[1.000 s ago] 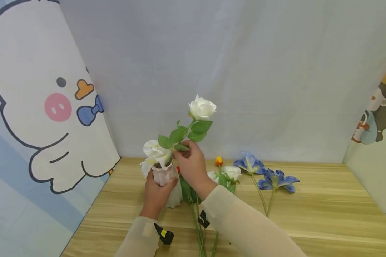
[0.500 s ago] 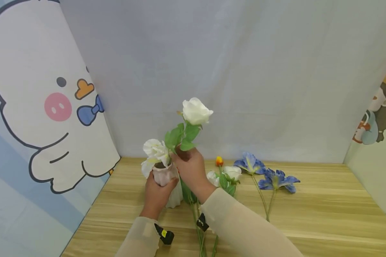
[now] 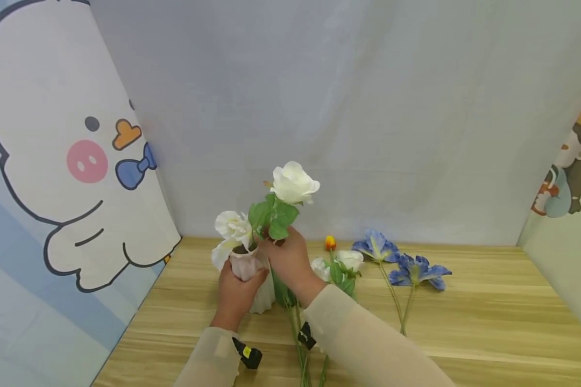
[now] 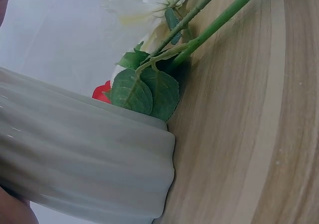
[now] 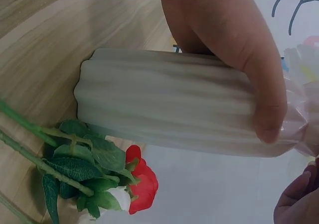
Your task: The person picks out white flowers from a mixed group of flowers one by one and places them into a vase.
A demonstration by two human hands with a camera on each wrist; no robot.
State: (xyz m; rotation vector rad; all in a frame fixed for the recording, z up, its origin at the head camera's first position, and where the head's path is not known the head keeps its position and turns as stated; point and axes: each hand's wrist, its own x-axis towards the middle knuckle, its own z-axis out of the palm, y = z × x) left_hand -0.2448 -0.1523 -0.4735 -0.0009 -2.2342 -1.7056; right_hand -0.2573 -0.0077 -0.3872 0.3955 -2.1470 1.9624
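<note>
A ribbed white vase (image 3: pixel 265 295) stands upright on the table, gripped round its upper part by my left hand (image 3: pixel 237 294). In the right wrist view the left thumb lies along the vase (image 5: pixel 174 99) just below its neck. White ruffled flowers (image 3: pixel 234 228) lean out of its mouth to the left. My right hand (image 3: pixel 295 263) pinches the leafy stem of a white rose (image 3: pixel 294 184) at the rim; the lower end of that stem is hidden. Beside the vase's base lie green leaves (image 4: pixel 132 92) and a red flower (image 5: pixel 143 184).
Right of the hands lie another white rose (image 3: pixel 349 260) and an orange-yellow bud (image 3: pixel 330 243). Farther right are two blue flowers (image 3: pixel 416 270) on long stems. Green stems (image 3: pixel 300 349) run toward the table's front edge. A grey cloth (image 3: pixel 368 134) hangs behind the wooden table (image 3: pixel 489 312).
The white rose has sunk lower and swung slightly left, more upright over the vase, and my right hand has come down with it. My left hand stays on the vase.
</note>
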